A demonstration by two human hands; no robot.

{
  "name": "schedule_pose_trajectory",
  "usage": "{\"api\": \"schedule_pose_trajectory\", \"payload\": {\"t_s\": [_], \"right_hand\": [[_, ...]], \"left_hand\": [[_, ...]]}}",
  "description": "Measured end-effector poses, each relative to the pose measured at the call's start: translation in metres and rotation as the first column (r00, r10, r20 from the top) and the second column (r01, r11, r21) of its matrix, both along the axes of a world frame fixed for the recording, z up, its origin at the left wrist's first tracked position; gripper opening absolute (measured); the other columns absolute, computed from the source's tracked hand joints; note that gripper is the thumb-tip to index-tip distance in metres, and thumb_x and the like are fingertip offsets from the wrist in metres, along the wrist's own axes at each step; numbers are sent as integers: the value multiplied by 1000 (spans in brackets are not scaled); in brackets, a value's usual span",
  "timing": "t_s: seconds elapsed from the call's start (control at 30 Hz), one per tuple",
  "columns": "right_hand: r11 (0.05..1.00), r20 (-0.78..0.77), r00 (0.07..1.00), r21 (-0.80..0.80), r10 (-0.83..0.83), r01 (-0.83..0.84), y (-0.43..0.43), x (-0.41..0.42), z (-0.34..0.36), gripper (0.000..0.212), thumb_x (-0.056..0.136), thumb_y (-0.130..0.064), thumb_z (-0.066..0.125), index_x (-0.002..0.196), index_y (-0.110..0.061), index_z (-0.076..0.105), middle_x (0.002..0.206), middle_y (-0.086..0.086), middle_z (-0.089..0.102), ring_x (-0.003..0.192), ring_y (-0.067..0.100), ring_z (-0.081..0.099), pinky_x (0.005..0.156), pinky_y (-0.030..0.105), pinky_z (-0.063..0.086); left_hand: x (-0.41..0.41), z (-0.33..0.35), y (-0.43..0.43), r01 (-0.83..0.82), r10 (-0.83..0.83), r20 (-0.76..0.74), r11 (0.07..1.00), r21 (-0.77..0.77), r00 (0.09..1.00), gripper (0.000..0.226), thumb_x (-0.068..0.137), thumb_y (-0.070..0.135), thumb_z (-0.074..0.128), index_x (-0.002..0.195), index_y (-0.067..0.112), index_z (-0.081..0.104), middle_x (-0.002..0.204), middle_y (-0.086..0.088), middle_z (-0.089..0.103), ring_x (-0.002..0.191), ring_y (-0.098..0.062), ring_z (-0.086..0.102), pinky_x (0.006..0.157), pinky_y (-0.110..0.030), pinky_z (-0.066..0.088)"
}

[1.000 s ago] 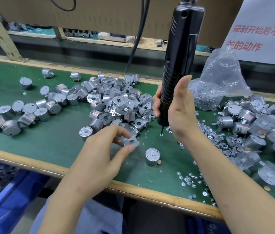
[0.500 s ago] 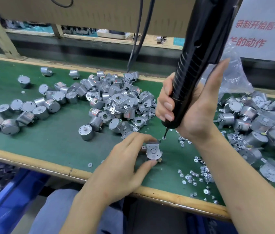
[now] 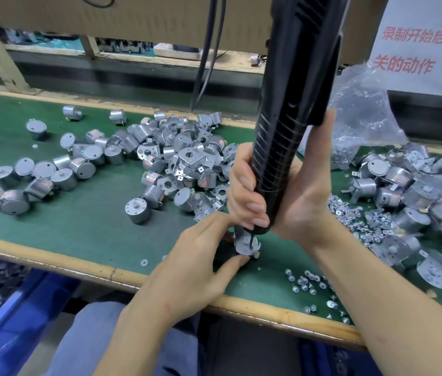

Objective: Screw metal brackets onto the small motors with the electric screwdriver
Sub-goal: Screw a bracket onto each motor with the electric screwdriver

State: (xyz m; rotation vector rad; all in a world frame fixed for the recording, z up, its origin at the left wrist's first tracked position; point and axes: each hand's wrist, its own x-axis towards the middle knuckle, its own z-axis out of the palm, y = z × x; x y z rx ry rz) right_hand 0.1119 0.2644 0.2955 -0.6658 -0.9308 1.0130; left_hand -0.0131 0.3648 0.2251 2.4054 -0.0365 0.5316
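Electric screwdriver (image 3: 290, 126) is cropped above; left hand (image 3: 195, 267) hides everything under the bracket (image 3: 245, 245).

Green-matted workbench (image 3: 78, 226), wood-edged; cardboard panel (image 3: 146, 17) behind, white red-lettered sign (image 3: 429, 28) at right, blue crate (image 3: 11, 321) below.

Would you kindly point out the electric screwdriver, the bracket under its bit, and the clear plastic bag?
electric screwdriver (image 3: 290, 137), head view, ribbed black grip
bracket (image 3: 242, 247), head view, flat top face
clear plastic bag (image 3: 358, 123), head view, crumpled side
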Motion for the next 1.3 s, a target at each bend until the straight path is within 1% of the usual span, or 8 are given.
{"api": "schedule_pose_trajectory", "payload": {"t_s": [0.17,0.4,0.53,0.67,0.8,0.97,1.13,1.3], "right_hand": [[1000,-8,1000,-22,15,-16,2,-1,-2,76,65,-88,52,67,-12,55,49,0,46,34,12,37,41,23,30],[998,-14,1000,-54,27,-28,3,-4,-4,77,62,-90,55,65,-13,56,48,0,48,34,12,38,41,22,33],[996,4,999,-81,33,-32,4,-5,-4,76,58,-91,57,62,-15,57,46,0,47,32,12,37,39,25,27],[996,-23,998,-75,51,-53,4,-8,-4,76,59,-90,59,62,-14,58,45,0,46,32,10,37,40,18,36],[995,-29,998,-89,47,-49,3,-9,-3,76,59,-90,60,59,-15,59,44,1,45,31,10,38,39,17,35],[991,-10,999,-126,53,-54,3,-9,-1,76,54,-91,63,56,-15,58,43,1,45,30,10,37,37,21,26],[990,5,999,-133,44,-43,3,-10,-1,76,54,-92,63,55,-16,59,43,1,45,30,10,37,37,21,26],[990,10,999,-139,31,-29,4,-8,-3,78,50,-94,63,54,-16,59,43,1,46,30,11,38,38,20,28]], "left_hand": [[0,0,0,1,-1,6,1000,-7,1000,38,86,25,73,116,34,50,107,23,54,102,5,54,87,-6,35],[1,1,0,3,-2,33,1000,-17,999,40,85,26,71,111,42,46,102,22,53,98,3,54,86,-6,35],[0,0,-1,-1,2,44,1000,-22,999,45,82,29,72,105,49,39,99,20,54,95,-2,56,84,-12,40],[2,-6,-3,-38,38,-18,999,-30,999,39,78,41,70,101,50,40,98,19,53,96,-8,55,83,-18,41],[6,-10,-3,-51,51,35,999,-9,998,48,79,34,71,103,57,36,106,23,49,95,-9,53,83,-11,38],[8,-12,-4,-60,58,89,998,17,994,49,78,31,72,103,55,39,110,30,46,95,-11,53,83,-20,42],[8,-15,-4,-84,83,101,996,8,991,43,76,33,72,107,40,42,111,31,46,95,-9,52,81,-24,43],[8,-10,-5,-94,90,102,995,30,991,45,75,34,71,100,50,37,106,33,46,93,-11,52,78,-30,44]]}}
